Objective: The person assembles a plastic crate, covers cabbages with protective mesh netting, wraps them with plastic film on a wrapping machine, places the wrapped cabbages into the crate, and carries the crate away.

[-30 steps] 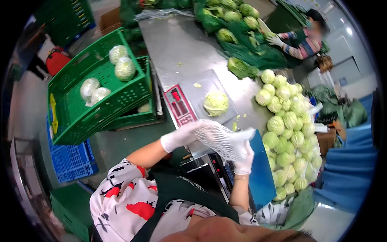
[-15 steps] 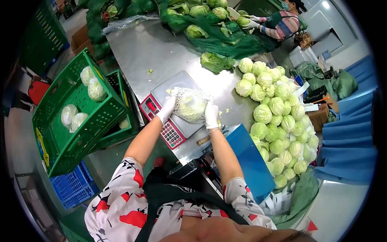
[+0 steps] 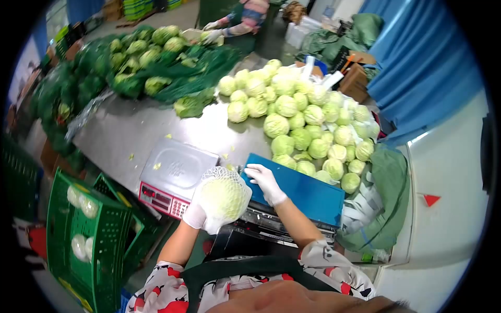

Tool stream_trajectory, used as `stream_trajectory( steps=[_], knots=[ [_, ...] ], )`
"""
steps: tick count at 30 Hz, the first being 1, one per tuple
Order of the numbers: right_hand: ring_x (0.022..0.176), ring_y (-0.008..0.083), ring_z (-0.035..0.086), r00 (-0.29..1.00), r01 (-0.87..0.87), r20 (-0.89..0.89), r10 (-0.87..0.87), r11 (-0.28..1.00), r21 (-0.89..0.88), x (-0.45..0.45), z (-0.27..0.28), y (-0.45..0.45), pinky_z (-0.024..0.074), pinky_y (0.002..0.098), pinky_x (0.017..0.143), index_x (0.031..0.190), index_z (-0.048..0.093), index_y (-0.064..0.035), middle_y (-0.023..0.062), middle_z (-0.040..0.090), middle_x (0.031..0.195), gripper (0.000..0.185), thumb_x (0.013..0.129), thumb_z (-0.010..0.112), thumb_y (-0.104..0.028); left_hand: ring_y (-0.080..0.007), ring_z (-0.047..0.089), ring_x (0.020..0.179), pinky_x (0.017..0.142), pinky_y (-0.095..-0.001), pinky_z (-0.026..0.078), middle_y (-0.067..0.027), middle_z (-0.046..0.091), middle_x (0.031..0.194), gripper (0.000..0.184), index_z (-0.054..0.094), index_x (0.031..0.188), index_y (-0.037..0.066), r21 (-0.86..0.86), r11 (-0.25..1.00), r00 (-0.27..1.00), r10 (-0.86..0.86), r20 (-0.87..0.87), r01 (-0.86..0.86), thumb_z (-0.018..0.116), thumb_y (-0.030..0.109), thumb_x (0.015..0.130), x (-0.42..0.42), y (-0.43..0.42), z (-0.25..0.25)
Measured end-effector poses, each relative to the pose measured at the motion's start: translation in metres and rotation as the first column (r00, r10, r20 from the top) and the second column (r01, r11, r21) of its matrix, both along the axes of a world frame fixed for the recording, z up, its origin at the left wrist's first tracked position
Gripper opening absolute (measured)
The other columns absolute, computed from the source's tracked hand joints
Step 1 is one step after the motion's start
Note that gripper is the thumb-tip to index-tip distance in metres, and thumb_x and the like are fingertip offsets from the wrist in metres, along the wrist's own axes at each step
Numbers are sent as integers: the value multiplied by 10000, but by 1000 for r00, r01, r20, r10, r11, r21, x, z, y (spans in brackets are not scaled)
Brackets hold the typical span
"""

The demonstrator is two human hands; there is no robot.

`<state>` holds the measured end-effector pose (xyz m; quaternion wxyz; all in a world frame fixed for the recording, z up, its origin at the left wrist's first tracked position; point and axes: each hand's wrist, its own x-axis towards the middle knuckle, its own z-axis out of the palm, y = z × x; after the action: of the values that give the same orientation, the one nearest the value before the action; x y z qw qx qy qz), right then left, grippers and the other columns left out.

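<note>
A pale green cabbage in white foam netting (image 3: 225, 197) is gripped in my gloved left hand (image 3: 195, 213), just off the near right corner of the scale. The hand's fingers are partly hidden behind the cabbage. My gloved right hand (image 3: 266, 183) holds nothing; its fingers lie apart over the top of a blue-lidded machine (image 3: 297, 190), near its left end. Left of the cabbage is a digital scale with a red-edged keypad (image 3: 164, 201). Its metal pan (image 3: 177, 161) carries only a leaf scrap.
A large pile of bare cabbages (image 3: 308, 125) covers the table's right side. Green net sacks of cabbages (image 3: 146, 62) lie at the back, near a co-worker's gloved hands (image 3: 213, 35). A green crate (image 3: 94, 245) with several wrapped cabbages stands at left. Blue curtain (image 3: 422, 68) hangs right.
The netted cabbage has come off the scale pan towards me, now in my left hand alone. My right hand has let go and moved over the blue machine. The view has turned right.
</note>
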<state>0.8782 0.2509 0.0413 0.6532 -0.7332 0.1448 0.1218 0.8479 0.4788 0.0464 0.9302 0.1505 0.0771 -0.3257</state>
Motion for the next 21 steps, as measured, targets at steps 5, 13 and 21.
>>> stream_trajectory(
  steps=[5,13,21],
  knots=[
    [1226,206,541,971,89,202,-128,978,191,-83,59,-52,438,339,1014,1412,449,14,145,543,1360,572,943,643,-250,-202,650,997,910,-305,499,-139,684,1096,323,676,1060,-43,411,742,550,-68,832,-530,449,163,957,21,-97,0],
    [1266,233,498,709,574,588,-390,803,-160,-148,-19,-134,397,345,1060,1435,379,60,198,501,1393,656,926,662,-242,-260,594,1158,1024,-364,458,-164,613,1242,524,482,1325,-83,173,948,824,-317,470,266,472,23,813,31,-254,-42],
    [1318,342,435,712,633,610,-348,694,-344,-189,-30,-162,311,410,1122,1421,397,54,233,483,1405,607,969,617,-285,-206,602,984,928,-327,474,-121,639,1072,588,456,1409,18,615,353,508,-354,785,-705,681,116,875,-2,-159,-41]
  ],
)
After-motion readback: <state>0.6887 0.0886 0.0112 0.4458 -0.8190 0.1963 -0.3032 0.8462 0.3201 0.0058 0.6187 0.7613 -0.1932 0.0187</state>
